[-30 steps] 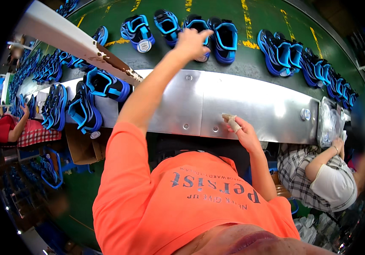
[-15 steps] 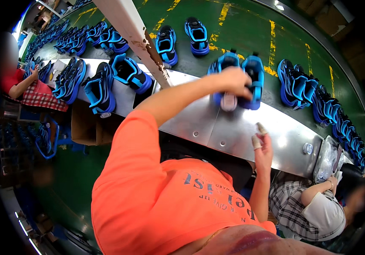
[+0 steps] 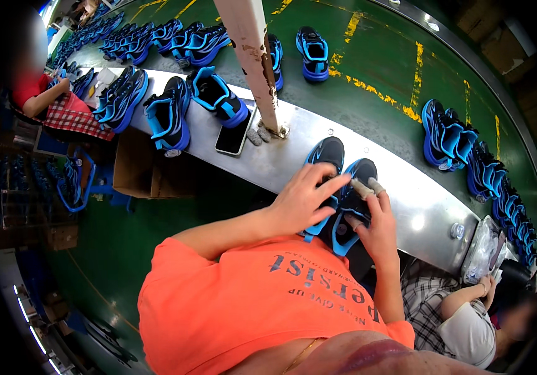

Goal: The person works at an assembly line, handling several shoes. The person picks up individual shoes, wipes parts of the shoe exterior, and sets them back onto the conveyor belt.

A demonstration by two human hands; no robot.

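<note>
Two black and blue sneakers lie side by side at the near edge of the metal bench, toes pointing away from me: a left sneaker (image 3: 327, 152) and a right sneaker (image 3: 363, 170). Across the left one reaches my left hand (image 3: 306, 197), its fingers spread apart over the upper. My right hand (image 3: 374, 215) grips the right sneaker near its collar, thumb at the opening and wrapped fingertips on the tongue. Pale covers sit on some of its fingers. The sneakers' middle parts are partly hidden by my hands.
A white post (image 3: 253, 56) rises from the bench (image 3: 415, 200). Beside it are a phone (image 3: 234, 137) and small grey pieces (image 3: 259, 135). More sneakers (image 3: 218, 97) stand to the left and line the green belt beyond. Co-workers sit at both sides; a clear plastic bag (image 3: 484, 253) lies right.
The sneaker pair has come from the bench's far side to its near edge, with toes now pointing away from me. My right hand has moved onto the right sneaker. The view has shifted.
</note>
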